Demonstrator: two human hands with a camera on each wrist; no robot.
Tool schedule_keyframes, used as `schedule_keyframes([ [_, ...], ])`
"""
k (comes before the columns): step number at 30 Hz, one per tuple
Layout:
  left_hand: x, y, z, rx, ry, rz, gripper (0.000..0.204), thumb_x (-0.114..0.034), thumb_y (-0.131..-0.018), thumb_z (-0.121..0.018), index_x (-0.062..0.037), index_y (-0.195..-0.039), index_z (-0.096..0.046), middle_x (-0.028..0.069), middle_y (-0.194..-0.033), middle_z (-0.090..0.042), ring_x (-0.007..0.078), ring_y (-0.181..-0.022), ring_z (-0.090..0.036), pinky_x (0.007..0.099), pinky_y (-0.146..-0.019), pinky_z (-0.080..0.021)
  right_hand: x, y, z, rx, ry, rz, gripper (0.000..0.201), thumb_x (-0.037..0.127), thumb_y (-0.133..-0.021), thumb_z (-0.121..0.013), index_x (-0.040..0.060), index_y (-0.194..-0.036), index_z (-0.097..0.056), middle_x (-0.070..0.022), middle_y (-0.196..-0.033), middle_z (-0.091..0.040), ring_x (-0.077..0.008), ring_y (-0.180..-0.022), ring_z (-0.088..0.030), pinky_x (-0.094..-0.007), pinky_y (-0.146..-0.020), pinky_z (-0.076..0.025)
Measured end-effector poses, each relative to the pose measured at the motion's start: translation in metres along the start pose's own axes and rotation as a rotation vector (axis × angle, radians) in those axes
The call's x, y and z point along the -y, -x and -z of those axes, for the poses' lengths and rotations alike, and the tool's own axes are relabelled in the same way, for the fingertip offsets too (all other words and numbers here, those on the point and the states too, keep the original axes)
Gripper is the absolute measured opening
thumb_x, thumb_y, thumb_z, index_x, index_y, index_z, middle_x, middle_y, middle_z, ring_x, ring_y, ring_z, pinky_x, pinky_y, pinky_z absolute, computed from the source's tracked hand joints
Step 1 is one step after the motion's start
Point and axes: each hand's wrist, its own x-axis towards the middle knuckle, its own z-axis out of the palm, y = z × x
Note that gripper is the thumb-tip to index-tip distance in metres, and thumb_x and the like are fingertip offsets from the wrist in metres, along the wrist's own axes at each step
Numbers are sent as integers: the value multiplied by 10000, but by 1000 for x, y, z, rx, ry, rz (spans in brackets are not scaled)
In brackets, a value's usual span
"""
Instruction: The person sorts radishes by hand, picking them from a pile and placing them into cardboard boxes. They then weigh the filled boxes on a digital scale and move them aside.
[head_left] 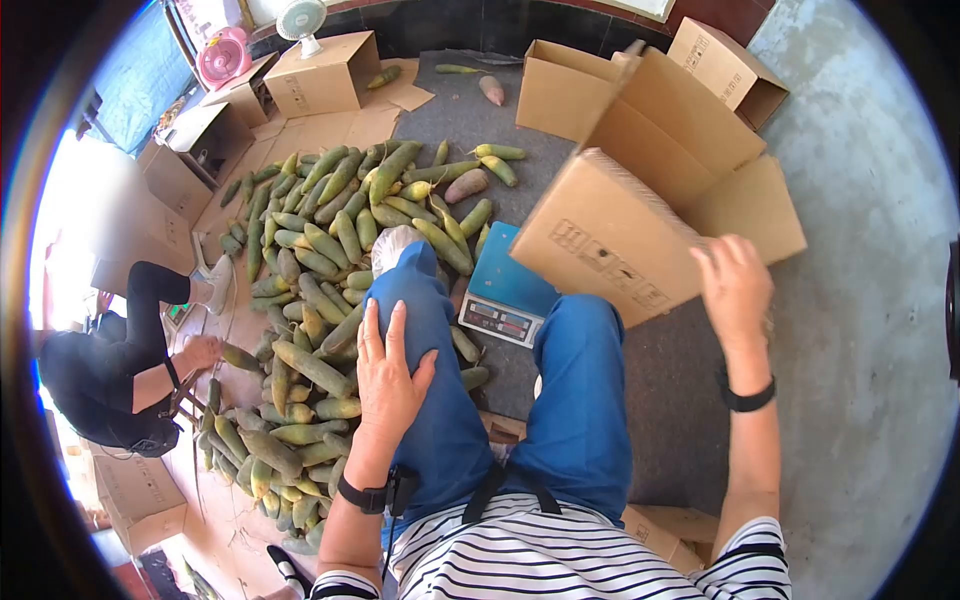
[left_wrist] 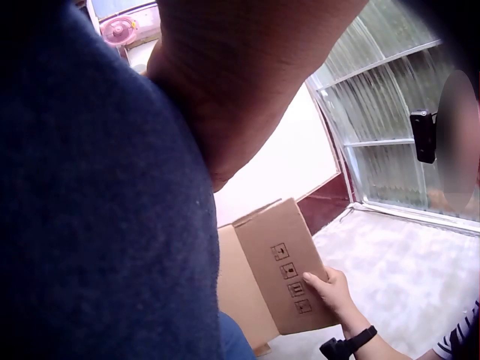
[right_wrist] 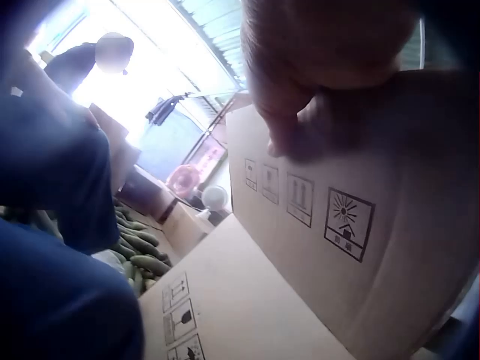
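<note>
An opened cardboard box (head_left: 610,235) tilts in the air right of the knees, its flaps spread. My right hand (head_left: 738,290) grips its near right edge; in the right wrist view the fingers of this hand (right_wrist: 322,75) curl over a printed panel (right_wrist: 300,195). The left wrist view also shows the right hand (left_wrist: 334,292) pinching the box (left_wrist: 285,262) with the thumb on its printed side. My left hand (head_left: 390,375) rests on the left thigh (head_left: 435,330), fingers spread, holding nothing. A blue scale (head_left: 510,275) lies partly under the box.
A large pile of green radishes (head_left: 310,250) covers the floor at left. Another person's hand (head_left: 200,352) touches a radish beside the pile. More cardboard boxes (head_left: 320,75) stand at the back left, others (head_left: 720,65) at the back right. Two fans (head_left: 224,57) are behind.
</note>
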Motion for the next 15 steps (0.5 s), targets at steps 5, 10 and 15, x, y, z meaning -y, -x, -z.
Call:
schedule_keyframes([
  [5, 4, 1, 4, 12, 20, 15, 739, -200, -817, -716, -57, -1447, -357, 294, -1477, -273, 480, -1312, -343, 506, -1070, -343, 75, -8, -56, 81, -174, 102, 134, 221, -798, -690, 103, -789, -626, -38, -801, -564, -235, -798, -571, -357, -698, -498],
  [10, 6, -1, 2, 1, 37, 0, 735, -166, -806, -726, -44, -1436, -367, 289, -1481, -275, 476, -1314, -343, 507, -1085, -326, 116, -7, -72, 224, -310, 107, 157, 229, -781, -708, 104, -752, -618, -36, -781, -570, -222, -795, -577, -353, -692, -506],
  [15, 5, -3, -1, -4, 64, -12, 725, -145, -805, -725, -45, -1432, -375, 278, -1492, -266, 472, -1330, -326, 513, -1095, -310, 115, -17, -75, 301, -312, 126, 163, 232, -799, -699, 86, -775, -629, -50, -794, -580, -239, -811, -583, -369, -697, -510],
])
